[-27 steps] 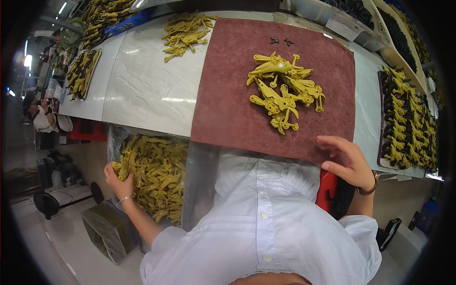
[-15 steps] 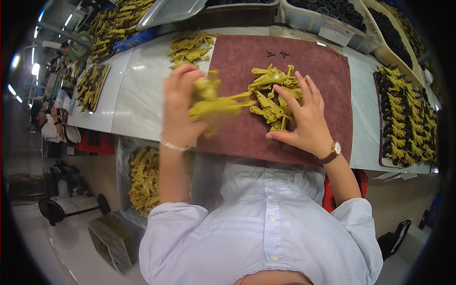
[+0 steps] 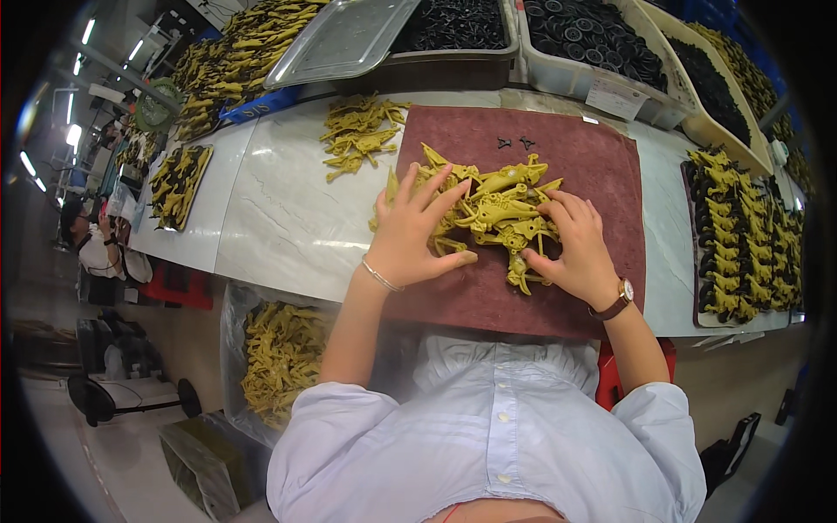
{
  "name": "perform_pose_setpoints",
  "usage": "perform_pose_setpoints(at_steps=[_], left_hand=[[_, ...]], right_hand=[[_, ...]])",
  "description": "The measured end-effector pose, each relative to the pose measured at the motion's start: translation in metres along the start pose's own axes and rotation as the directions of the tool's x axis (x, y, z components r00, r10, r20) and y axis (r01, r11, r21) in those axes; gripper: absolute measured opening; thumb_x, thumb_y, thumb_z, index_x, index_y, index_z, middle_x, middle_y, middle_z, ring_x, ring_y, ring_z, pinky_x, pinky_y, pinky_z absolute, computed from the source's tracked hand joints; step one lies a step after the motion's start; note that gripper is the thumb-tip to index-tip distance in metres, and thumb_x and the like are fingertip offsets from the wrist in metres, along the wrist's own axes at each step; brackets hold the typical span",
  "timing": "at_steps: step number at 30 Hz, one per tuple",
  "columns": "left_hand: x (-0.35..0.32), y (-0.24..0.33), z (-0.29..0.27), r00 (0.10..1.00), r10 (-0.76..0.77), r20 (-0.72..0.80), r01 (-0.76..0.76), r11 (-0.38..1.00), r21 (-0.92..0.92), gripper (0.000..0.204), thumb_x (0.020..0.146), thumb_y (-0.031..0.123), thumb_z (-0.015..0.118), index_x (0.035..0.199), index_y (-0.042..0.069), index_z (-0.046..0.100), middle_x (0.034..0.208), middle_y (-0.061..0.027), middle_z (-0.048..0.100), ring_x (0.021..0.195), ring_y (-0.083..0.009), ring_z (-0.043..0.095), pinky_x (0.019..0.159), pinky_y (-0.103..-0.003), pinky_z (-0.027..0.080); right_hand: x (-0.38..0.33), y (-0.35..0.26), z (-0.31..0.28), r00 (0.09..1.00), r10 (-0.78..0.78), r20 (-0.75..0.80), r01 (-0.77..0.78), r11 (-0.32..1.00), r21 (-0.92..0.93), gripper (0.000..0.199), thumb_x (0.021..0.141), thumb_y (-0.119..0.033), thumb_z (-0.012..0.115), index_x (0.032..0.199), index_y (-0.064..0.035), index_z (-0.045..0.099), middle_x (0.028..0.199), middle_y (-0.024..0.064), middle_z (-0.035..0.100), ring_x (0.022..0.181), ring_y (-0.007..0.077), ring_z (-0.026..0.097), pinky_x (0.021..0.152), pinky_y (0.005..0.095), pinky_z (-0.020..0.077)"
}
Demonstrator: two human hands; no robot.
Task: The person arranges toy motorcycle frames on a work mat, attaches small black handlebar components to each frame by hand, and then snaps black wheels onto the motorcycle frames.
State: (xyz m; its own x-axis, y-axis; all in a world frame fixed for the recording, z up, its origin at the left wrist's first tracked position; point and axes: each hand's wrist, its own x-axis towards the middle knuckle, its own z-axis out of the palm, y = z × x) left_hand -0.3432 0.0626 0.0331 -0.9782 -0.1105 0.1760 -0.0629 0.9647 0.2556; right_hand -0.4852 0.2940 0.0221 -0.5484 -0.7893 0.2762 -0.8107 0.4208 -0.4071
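Note:
A heap of yellow moulded plastic parts (image 3: 506, 209), shaped like small toy motorcycle bodies, lies on a maroon cloth (image 3: 602, 148) in front of me. My left hand (image 3: 414, 222) rests against the heap's left side with its fingers spread, partly covering some parts. On the opposite side my right hand (image 3: 580, 248) touches the heap with thumb and fingers apart. Neither hand lifts anything. Two small black pieces (image 3: 516, 142) lie on the cloth beyond the heap.
More yellow parts (image 3: 359, 131) lie on the table to the left. Filled trays (image 3: 741, 235) stand at right. Bins of black wheels (image 3: 593, 39) and small black parts (image 3: 453, 22) line the back. A bag of yellow parts (image 3: 283, 357) sits below the table edge. Another person (image 3: 100, 244) is far left.
My left hand has brought yellow parts rightward onto the heap and let go of them. The heap is larger, and both hands now flank it. The view has tilted slightly.

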Motion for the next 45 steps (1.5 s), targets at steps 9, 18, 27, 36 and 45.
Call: perform_pose_setpoints(at_steps=[9, 18, 27, 36, 45], left_hand=[[-0.003, -0.001, 0.000, 0.995, 0.039, 0.092, -0.036, 0.999, -0.031, 0.096, 0.071, 0.053, 0.072, 0.150, 0.017, 0.030, 0.157, -0.0104, 0.027, 0.148, -0.0376, 0.002, 0.111, -0.063, 0.001], [0.022, -0.016, -0.014, 0.974, -0.002, -0.228, -0.064, 0.958, -0.281, 0.039, 0.082, 0.022, 0.070, 0.118, 0.005, 0.064, 0.111, -0.0097, 0.068, 0.112, -0.0272, 0.060, 0.105, -0.045, 0.032], [0.063, -0.020, -0.018, 0.941, 0.162, -0.297, -0.245, 0.931, -0.269, 0.029, 0.082, 0.020, 0.070, 0.107, 0.005, 0.068, 0.102, -0.0098, 0.070, 0.097, -0.0250, 0.065, 0.096, -0.041, 0.041], [0.085, -0.052, 0.011, 0.979, 0.092, -0.181, -0.152, 0.923, -0.353, 0.045, 0.085, 0.036, 0.067, 0.119, 0.008, 0.063, 0.121, -0.0117, 0.064, 0.115, -0.0285, 0.057, 0.103, -0.040, 0.036], [0.076, -0.052, 0.012, 0.956, 0.267, -0.121, -0.292, 0.897, -0.331, 0.047, 0.078, 0.041, 0.070, 0.113, 0.010, 0.067, 0.122, -0.0115, 0.063, 0.111, -0.0266, 0.060, 0.095, -0.038, 0.039]], right_hand=[[0.006, 0.018, -0.012, 0.997, -0.045, 0.056, 0.041, 0.997, 0.070, 0.061, 0.074, -0.027, 0.074, 0.127, -0.0085, 0.051, 0.130, 0.0134, 0.049, 0.125, 0.0319, 0.044, 0.110, 0.0533, 0.0230], [0.001, 0.034, -0.027, 0.975, -0.096, 0.203, 0.035, 0.957, 0.287, 0.070, 0.077, -0.042, 0.075, 0.133, -0.0074, 0.051, 0.133, 0.0173, 0.048, 0.124, 0.0348, 0.045, 0.106, 0.0457, 0.0316], [0.009, 0.034, -0.039, 0.977, -0.115, 0.181, 0.049, 0.942, 0.331, 0.050, 0.081, -0.031, 0.073, 0.122, -0.0058, 0.058, 0.125, 0.0166, 0.056, 0.119, 0.0342, 0.052, 0.100, 0.0431, 0.0405], [0.167, 0.034, -0.055, 0.981, -0.149, -0.121, 0.184, 0.906, 0.380, 0.034, 0.086, -0.022, 0.071, 0.115, -0.0051, 0.063, 0.116, 0.0093, 0.063, 0.107, 0.0174, 0.060, 0.091, 0.0311, 0.0494], [0.395, 0.056, 0.044, 0.984, -0.046, 0.175, 0.063, 0.993, -0.095, 0.092, 0.063, -0.059, 0.079, 0.132, -0.0044, 0.052, 0.128, 0.0253, 0.056, 0.121, 0.0368, 0.053, 0.102, 0.0440, 0.0421]])
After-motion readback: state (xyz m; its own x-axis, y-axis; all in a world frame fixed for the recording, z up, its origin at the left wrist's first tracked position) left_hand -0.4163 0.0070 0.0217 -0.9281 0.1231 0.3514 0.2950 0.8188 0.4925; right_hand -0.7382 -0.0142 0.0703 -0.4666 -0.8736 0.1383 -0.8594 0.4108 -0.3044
